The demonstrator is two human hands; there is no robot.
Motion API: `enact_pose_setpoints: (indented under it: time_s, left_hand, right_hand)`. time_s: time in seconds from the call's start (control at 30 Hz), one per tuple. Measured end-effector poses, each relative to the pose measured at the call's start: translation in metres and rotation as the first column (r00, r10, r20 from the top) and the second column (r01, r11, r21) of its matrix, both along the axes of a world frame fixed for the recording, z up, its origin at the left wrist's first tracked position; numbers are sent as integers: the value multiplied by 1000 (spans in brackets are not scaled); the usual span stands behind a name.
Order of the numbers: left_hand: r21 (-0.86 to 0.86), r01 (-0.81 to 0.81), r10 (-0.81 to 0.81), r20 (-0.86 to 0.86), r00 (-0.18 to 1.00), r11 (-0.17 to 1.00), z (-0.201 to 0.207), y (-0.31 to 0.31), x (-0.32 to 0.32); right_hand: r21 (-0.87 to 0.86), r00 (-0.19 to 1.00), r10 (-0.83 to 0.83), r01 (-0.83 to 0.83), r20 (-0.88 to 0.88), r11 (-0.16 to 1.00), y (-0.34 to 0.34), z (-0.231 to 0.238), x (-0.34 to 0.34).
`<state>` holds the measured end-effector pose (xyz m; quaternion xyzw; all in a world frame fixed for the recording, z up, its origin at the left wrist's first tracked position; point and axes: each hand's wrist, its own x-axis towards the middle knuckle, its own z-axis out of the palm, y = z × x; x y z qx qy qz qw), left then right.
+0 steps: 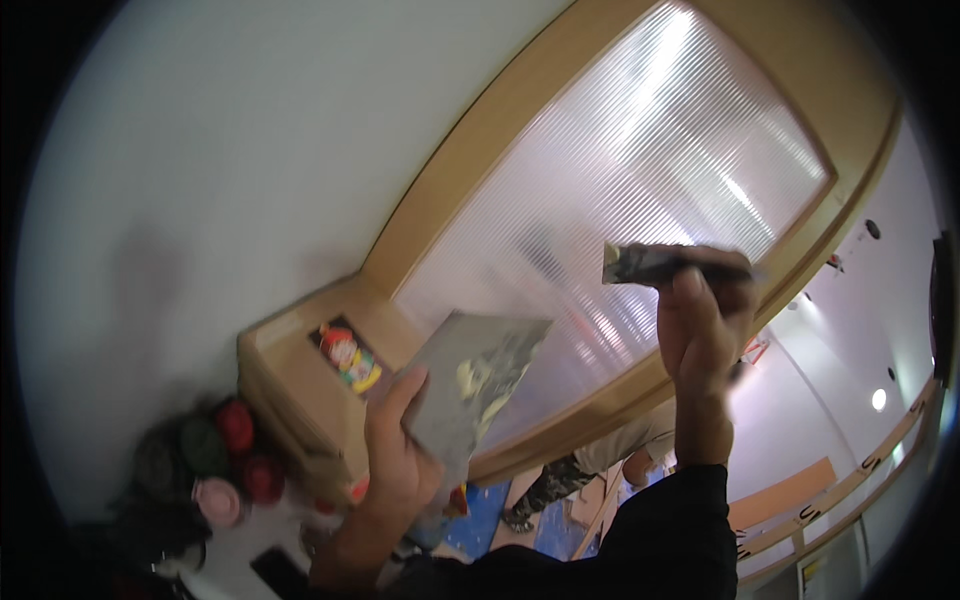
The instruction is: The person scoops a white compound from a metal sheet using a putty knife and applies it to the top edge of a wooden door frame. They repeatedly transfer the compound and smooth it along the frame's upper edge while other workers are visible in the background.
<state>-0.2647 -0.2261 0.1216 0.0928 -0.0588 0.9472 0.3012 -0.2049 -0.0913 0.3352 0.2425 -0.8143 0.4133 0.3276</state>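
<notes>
My left hand (398, 455) grips a flat grey putty board (432, 405), thumb pressed along its near edge. Smears of pale yellow putty (484, 380) lie on the board's face. Raised higher and to the right, my right hand (703, 325) is closed around a putty knife (640, 264), seen nearly edge-on, with a pale dab at its left end. The knife stands apart from the board. Behind both tools is a light wood frame (440, 210) around a ribbed translucent panel (600, 190). The fingers under the board are partly hidden.
A pale wall (220, 180) fills the left. A cartoon sticker (347, 355) is on a wood block. Red, green and pink round items (218, 500) cluster below it. Beyond the frame, another person's camouflage trouser leg (550, 485) shows above blue floor covering (485, 515).
</notes>
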Motion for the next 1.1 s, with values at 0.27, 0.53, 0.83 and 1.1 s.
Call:
enact_pose_setpoints:
  time_s: [0.27, 0.53, 0.83, 1.1]
  left_hand:
    - [65, 89, -87, -36, 996, 994, 5, -24, 34]
    - [168, 109, -83, -154, 985, 980, 3, -32, 49]
    - [-185, -125, 116, -57, 992, 975, 14, -38, 46]
    - [-436, -285, 258, -120, 959, 854, 14, -39, 51]
  right_hand:
    - [824, 910, 258, 139, -325, 549, -8, -82, 66]
    - [821, 924, 248, 108, -290, 561, -6, -105, 81]
    - [567, 972, 143, -12, -187, 824, -12, -85, 86]
    - [608, 996, -17, 65, -83, 791, -18, -78, 91]
